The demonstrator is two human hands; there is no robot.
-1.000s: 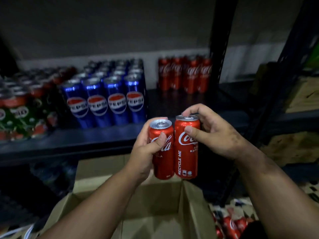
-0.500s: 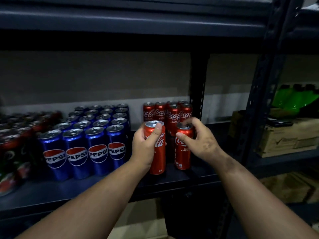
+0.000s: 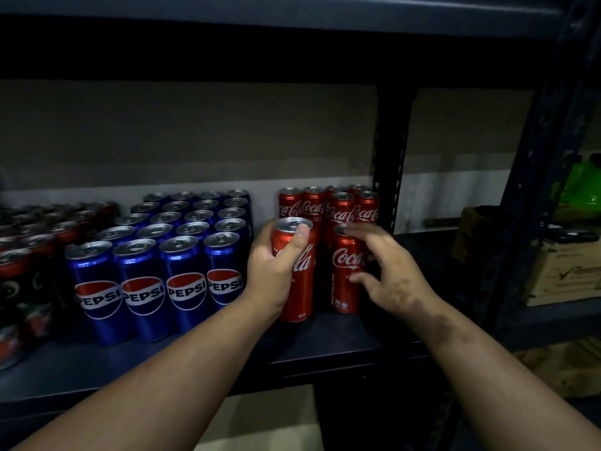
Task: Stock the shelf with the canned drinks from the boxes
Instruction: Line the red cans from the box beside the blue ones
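Note:
Two tall red Coca-Cola cans stand upright on the dark shelf board [image 3: 195, 362], in front of a small group of the same red cans [image 3: 325, 206] at the back. My left hand [image 3: 276, 268] grips the left can [image 3: 300, 288], thumb up near its rim. My right hand [image 3: 390, 275] is blurred beside the right can [image 3: 344, 278], with fingers spread and loose around its right side and top rather than clamped on it.
Rows of blue Pepsi cans [image 3: 162, 255] fill the shelf just left of my left hand, with darker cans [image 3: 26, 255] beyond. A black upright post [image 3: 388, 157] stands behind the red cans. A cardboard box [image 3: 266, 418] sits below; boxes [image 3: 562, 275] and green bottles [image 3: 582, 190] are at right.
Both cans went from above the open box up onto the shelf. My right hand, which gripped the right can, has loosened its fingers from it.

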